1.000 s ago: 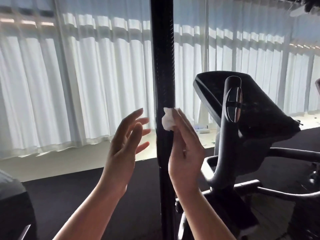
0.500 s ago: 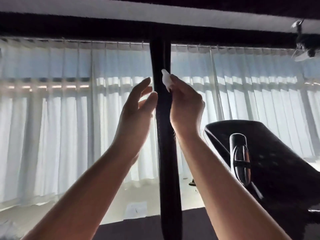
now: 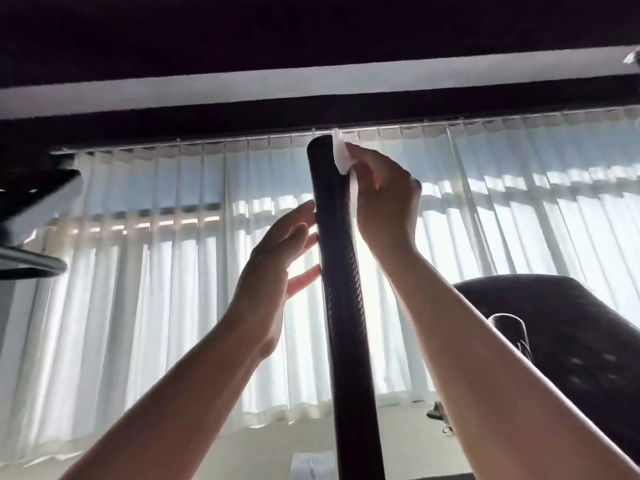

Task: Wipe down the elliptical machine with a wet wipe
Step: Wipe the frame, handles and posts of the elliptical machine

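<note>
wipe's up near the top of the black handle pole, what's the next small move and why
Probably slide the wet wipe over the rounded top end of the handle pole. The right hand pinches it against the pole's right side just below the tip, while the left hand rests open beside the pole.

Two bare forearms rise from the lower edge of the head view, one on each side of the black handlebar post [image 3: 341, 306]. No sleeve, watch, bracelet or ring shows on either. The left hand [image 3: 273, 268] and the right hand [image 3: 384, 202] wear no gloves. The forearms look slender and smooth, unmarked.
</note>
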The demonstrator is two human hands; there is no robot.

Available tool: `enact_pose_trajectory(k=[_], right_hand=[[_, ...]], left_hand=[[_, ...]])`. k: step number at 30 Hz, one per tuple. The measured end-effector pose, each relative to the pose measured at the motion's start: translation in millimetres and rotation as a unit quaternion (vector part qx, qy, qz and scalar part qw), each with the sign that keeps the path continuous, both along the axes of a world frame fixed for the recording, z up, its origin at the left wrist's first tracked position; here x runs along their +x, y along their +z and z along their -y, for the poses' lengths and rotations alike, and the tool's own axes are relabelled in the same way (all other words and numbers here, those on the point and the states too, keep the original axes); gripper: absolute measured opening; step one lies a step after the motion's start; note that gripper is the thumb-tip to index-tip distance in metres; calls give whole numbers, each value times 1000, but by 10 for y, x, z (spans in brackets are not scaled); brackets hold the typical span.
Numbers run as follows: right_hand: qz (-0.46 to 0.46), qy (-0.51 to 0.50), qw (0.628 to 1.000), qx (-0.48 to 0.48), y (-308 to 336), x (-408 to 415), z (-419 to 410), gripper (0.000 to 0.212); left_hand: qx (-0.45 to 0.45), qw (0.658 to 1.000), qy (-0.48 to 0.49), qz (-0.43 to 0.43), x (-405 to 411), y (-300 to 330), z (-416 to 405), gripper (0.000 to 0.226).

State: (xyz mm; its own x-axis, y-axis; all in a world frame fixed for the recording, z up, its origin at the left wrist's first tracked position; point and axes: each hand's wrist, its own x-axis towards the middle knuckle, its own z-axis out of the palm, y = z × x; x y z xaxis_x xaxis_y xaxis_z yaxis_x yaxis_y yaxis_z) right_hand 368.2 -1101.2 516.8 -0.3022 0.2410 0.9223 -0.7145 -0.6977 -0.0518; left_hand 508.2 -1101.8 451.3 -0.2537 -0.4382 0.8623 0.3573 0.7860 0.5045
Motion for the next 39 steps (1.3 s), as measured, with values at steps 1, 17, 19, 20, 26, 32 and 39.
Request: enact_pose_trajectory(k=[1,17,19,20,26,32,39], right_hand=[[-2,3,1000,0,-108,-12,-13,30],[49,81,995,16,-762,55,26,23],[55,104,992,37,-1086,75,23,23],[56,115,991,50,-1220,79,10,25],[37,51,996,60,-2107,164,-137,32],[-4,-80,994,80,-3004,252,-227,37],[-125,-154,964,177,-3618,127,-405,35]], left_hand=[[0,1000,-1,0,-7,-13,-28,28],[-18,997,-72,11,5,-186,-160,37],[-27,997,-73,9,1,-240,-163,33],[-30,997,-71,11,19,-296,-147,32],[6,997,-60,49,156,-1120,34,46],[81,990,-90,71,140,-1960,165,67],[168,974,-120,93,205,-2550,211,54]])
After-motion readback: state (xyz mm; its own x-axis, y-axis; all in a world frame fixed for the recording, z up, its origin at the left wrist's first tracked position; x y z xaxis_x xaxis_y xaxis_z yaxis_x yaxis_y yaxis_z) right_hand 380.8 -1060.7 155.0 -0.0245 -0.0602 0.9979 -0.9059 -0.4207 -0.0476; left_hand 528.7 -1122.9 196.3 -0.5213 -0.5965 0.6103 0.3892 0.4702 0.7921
